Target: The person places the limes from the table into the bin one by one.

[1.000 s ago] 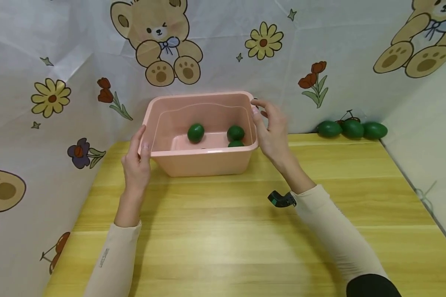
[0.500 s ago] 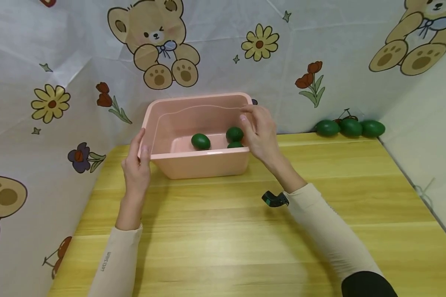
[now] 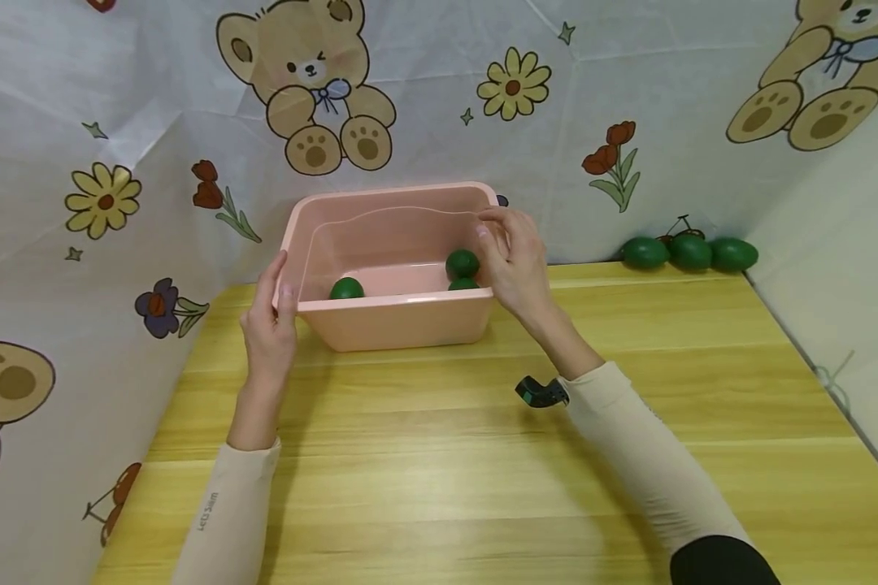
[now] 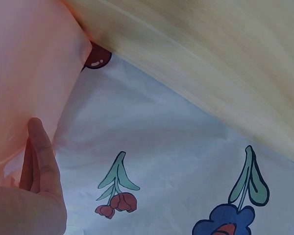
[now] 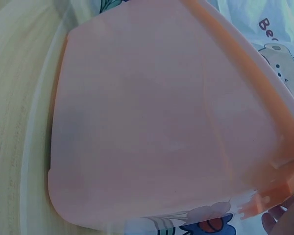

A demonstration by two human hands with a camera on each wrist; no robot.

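Pink bin (image 3: 395, 321) sits on the wooden table (image 3: 410, 471), head view, toward the back, near the printed cloth (image 3: 432, 138). Left hand (image 3: 269, 325) grips its left rim, thumb near the front corner; right hand (image 3: 512, 260) holds the right rim, fingers bent. Inside: lone green oval (image 3: 347, 288) at front left, partly hidden by the front rim; green pair (image 3: 462, 264) at the right end. Outside, far right: row of three green ovals (image 3: 691, 253) along the table's back edge. Left wrist view: fingers lie against the bin's outer wall; tulip print beside. Right wrist view: bin wall fills most; fingertips at lower right by the rim, grip itself unclear from there.
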